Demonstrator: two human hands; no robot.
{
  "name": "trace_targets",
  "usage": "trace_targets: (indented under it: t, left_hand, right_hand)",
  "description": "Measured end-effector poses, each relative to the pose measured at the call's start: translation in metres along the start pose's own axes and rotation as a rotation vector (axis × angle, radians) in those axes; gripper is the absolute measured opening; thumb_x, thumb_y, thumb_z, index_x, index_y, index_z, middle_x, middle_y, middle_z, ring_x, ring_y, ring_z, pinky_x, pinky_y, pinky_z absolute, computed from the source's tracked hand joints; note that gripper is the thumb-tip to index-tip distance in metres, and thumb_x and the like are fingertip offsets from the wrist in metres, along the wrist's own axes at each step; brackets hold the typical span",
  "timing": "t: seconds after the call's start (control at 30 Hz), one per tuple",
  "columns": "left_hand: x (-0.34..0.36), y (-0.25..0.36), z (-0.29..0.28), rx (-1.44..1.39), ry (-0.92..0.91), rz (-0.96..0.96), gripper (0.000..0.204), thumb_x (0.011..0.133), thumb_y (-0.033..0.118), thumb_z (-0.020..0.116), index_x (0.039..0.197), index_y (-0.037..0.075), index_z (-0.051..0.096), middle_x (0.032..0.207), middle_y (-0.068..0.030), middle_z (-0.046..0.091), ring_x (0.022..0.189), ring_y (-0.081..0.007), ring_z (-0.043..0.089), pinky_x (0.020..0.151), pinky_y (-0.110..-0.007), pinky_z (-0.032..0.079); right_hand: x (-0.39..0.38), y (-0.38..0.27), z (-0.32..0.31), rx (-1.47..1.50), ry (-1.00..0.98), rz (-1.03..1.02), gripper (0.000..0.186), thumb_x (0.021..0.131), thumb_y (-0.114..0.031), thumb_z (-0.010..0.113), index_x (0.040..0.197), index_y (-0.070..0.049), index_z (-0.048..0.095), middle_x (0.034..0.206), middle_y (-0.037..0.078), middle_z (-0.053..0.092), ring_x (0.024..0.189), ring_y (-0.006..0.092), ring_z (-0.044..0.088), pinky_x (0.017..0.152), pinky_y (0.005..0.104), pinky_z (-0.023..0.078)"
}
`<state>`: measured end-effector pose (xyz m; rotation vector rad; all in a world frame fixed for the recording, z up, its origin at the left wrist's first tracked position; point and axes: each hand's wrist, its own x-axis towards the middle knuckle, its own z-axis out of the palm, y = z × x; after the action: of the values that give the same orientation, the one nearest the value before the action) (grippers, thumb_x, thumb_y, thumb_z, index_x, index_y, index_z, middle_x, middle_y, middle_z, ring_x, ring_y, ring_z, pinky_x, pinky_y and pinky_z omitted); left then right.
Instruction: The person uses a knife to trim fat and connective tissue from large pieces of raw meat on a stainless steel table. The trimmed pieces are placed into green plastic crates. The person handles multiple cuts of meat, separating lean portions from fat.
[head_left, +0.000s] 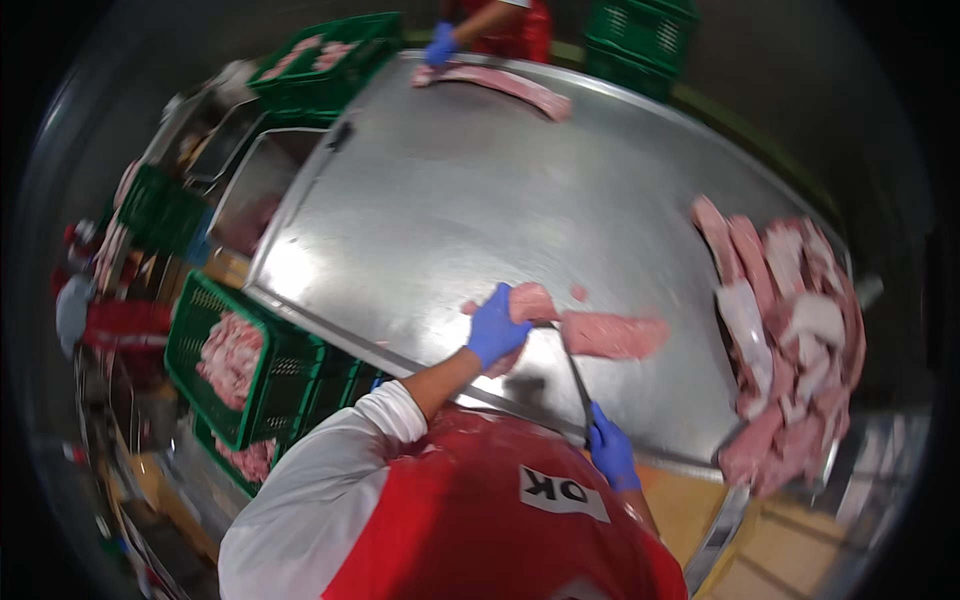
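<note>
My left hand (pixel 497 328), in a blue glove, grips a piece of pink meat (pixel 531 302) near the front edge of the steel table. More of that meat shows beneath the hand. In my blue-gloved right hand (pixel 611 452) is a knife (pixel 578 386) with a long blade. Its tip reaches the gap between the held piece and a longer slab of meat (pixel 613 335) lying to the right. A small scrap of meat (pixel 579 293) rests just beyond them. The fingers around the knife handle are partly hidden.
A pile of meat strips (pixel 790 350) covers the table's right end. Across the steel table (pixel 480 190), a co-worker's gloved hand (pixel 440 46) touches a long meat strip (pixel 505 84). Green crates (pixel 255 375) with meat trimmings stand at left, near a metal bin (pixel 265 185).
</note>
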<state>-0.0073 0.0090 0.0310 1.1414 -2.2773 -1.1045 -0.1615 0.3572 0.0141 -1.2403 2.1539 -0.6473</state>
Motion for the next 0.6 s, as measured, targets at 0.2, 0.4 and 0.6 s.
trace_targets:
  t: [0.2,0.4,0.6]
  left_hand:
    - [0.007,-0.063,-0.074,-0.674,0.194,-0.357,0.065,0.084,0.032,0.081,0.134,-0.002,0.055,0.12,-0.0226,0.071,0.113,-0.0357,0.07,0.094,-0.046,0.057]
    - [0.069,-0.125,-0.327,-1.464,0.442,-0.028,0.056,0.096,0.029,0.077,0.145,0.01,0.056,0.132,-0.0125,0.064,0.12,-0.028,0.063,0.107,-0.047,0.054]
    - [0.105,-0.211,-0.536,-1.237,1.049,-0.383,0.064,0.103,0.061,0.06,0.136,0.007,0.059,0.12,-0.0132,0.067,0.094,-0.0241,0.066,0.086,-0.037,0.055]
  right_hand:
    - [-0.01,0.008,0.006,0.253,0.186,0.126,0.058,0.105,-0.006,0.051,0.163,-0.006,0.042,0.153,0.026,0.058,0.132,0.0348,0.064,0.107,0.0397,0.049]
    - [-0.002,-0.022,0.01,0.285,0.255,0.238,0.06,0.105,-0.003,0.051,0.164,-0.006,0.042,0.154,0.025,0.057,0.134,0.0317,0.063,0.107,0.0376,0.048]
    - [-0.001,-0.057,0.013,0.225,0.27,0.172,0.061,0.103,0.0,0.053,0.163,-0.007,0.043,0.127,0.016,0.072,0.102,0.022,0.066,0.093,0.0343,0.053]
